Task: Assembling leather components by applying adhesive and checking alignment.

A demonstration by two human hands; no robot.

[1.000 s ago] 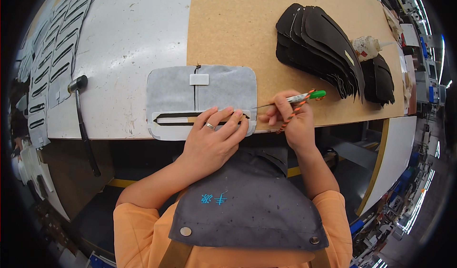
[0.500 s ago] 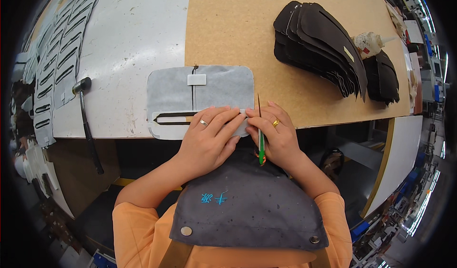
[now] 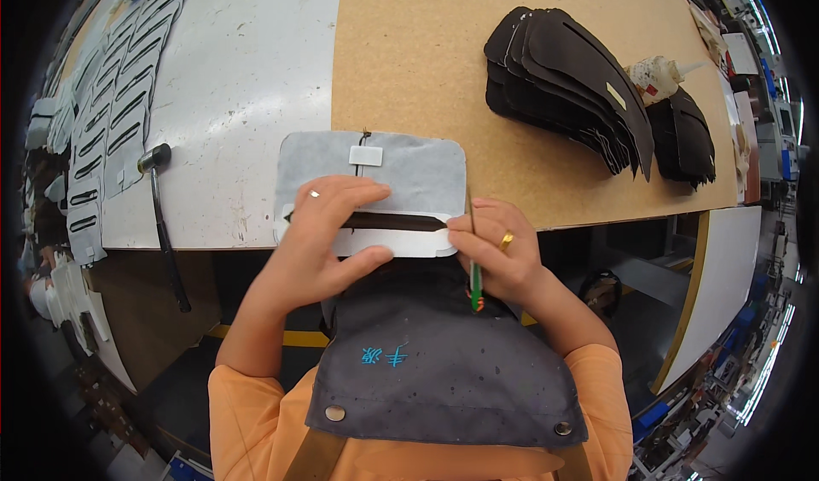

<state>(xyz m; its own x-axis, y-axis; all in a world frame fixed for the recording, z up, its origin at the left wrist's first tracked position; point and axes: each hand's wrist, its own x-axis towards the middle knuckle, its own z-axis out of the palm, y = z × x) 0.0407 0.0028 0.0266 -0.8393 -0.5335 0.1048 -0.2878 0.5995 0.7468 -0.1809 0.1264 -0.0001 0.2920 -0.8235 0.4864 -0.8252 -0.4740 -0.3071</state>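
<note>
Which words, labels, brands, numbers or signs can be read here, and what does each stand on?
Dark grey apron: two bright blue characters, clear enough but not copied out here.
White bottle: red-marked; any print is too small to read.
Green-handled tool: no legible marking.
Distant clutter along the right edge: too small and blurred to read.

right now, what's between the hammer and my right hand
In the head view, from the hammer to your right hand: white tabletop, then the grey panel, with your left hand over it.
</note>
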